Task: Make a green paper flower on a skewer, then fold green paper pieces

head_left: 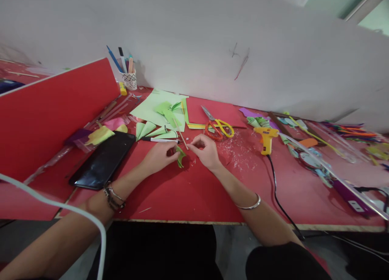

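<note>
A thin wooden stick [182, 139] stands out in the gap between the two hands, slanting with its near end low and to the right and its far end pointing away and left, towards the pale green cuttings [146, 129]. The right hand [207, 151] is the nearer one: its thumb and forefinger appear pinched at the stick's near end. The left hand [159, 155] comes in from the other side, fingers curled, its thumb and forefinger at a curved green paper strip [181, 158] just below the stick; whether it grips the strip or only touches it, I cannot tell. Beyond the left fingertips lies a white pen [162, 141], and past it a bright green scrap [165, 109] rests on a pale green sheet [146, 107]. Scissors with red and yellow handles [227, 129] lie beyond the right hand, partly over a red sheet [212, 109]. Farther right is a yellow glue gun [267, 141], its black cord running off the front of the red tabletop [170, 201]; out to the left lie a dark smartphone [103, 160] and, by the wall, a patterned pen cup [130, 81]
</note>
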Action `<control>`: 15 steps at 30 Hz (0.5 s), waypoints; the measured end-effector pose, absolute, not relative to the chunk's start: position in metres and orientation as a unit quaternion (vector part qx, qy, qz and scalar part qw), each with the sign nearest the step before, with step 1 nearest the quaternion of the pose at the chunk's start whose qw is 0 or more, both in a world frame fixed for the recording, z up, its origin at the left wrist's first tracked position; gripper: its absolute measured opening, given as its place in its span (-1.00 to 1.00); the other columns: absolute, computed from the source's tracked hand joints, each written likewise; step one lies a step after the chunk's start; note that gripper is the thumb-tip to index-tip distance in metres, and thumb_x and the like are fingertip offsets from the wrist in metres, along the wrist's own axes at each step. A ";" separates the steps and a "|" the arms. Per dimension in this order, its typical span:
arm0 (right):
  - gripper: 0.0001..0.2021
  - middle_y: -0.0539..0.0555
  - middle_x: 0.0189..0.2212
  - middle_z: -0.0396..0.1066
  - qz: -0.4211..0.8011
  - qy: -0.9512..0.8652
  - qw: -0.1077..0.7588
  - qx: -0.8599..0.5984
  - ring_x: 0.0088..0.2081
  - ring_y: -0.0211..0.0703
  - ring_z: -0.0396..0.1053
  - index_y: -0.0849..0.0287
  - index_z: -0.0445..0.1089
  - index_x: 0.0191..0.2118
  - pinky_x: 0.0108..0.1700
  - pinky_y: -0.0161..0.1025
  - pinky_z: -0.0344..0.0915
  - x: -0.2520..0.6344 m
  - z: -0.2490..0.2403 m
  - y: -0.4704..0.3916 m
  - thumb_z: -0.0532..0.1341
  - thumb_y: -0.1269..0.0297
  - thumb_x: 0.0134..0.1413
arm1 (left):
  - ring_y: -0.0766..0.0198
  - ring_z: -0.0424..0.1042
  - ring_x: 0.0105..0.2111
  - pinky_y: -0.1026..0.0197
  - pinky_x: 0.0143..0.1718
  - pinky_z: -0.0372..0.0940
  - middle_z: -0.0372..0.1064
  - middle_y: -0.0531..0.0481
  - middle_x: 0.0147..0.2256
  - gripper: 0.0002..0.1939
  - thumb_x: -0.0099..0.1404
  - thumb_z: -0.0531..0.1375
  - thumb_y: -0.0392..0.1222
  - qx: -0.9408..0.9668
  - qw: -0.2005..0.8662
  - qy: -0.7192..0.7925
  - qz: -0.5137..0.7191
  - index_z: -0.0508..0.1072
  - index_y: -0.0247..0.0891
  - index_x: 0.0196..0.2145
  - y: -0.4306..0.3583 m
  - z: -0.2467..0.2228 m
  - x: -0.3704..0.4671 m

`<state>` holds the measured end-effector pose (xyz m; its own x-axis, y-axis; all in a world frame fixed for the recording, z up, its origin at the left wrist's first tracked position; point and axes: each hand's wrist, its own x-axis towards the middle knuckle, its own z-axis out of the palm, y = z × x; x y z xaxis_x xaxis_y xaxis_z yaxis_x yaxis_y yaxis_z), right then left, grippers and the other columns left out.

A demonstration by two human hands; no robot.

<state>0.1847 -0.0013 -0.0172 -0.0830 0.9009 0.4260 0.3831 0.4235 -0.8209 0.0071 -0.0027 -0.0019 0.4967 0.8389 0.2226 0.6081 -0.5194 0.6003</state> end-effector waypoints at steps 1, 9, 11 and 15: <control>-0.81 -0.02 -0.58 0.30 0.260 -0.684 0.491 -0.472 -0.51 -0.29 0.26 0.18 0.26 -0.55 -0.44 -0.33 0.22 0.185 -0.017 -0.001 0.21 0.19 -0.10 | 0.38 0.16 -0.59 0.33 -0.56 -0.01 0.20 0.08 -0.61 -0.78 0.16 0.02 -0.16 0.834 0.228 0.435 0.251 0.24 -0.29 -0.58 -0.003 -0.002 0.007; -0.66 -0.08 -0.71 0.17 0.266 -0.700 0.460 -0.477 -0.63 -0.35 0.16 0.18 0.20 -0.64 -0.51 -0.36 0.12 0.187 -0.011 -0.004 0.03 0.15 0.08 | 0.37 0.17 -0.58 0.33 -0.55 0.01 0.19 0.10 -0.60 -0.81 0.17 0.02 -0.18 0.839 0.226 0.431 0.244 0.23 -0.28 -0.56 -0.002 -0.005 0.006; -0.73 -0.08 -0.68 0.20 0.272 -0.697 0.468 -0.470 -0.61 -0.36 0.17 0.18 0.21 -0.60 -0.51 -0.37 0.13 0.186 -0.012 -0.003 0.10 0.17 0.03 | 0.38 0.16 -0.58 0.33 -0.55 0.00 0.18 0.10 -0.61 -0.80 0.17 0.02 -0.17 0.838 0.224 0.433 0.243 0.22 -0.28 -0.56 -0.002 -0.005 0.006; -0.86 -0.04 -0.57 0.31 0.305 -0.688 0.480 -0.451 -0.53 -0.33 0.25 0.19 0.29 -0.49 -0.47 -0.37 0.21 0.183 -0.016 -0.002 0.20 0.23 -0.09 | 0.38 0.15 -0.59 0.33 -0.55 -0.01 0.18 0.10 -0.62 -0.77 0.18 0.03 -0.16 0.836 0.229 0.433 0.245 0.19 -0.28 -0.58 -0.003 -0.002 0.007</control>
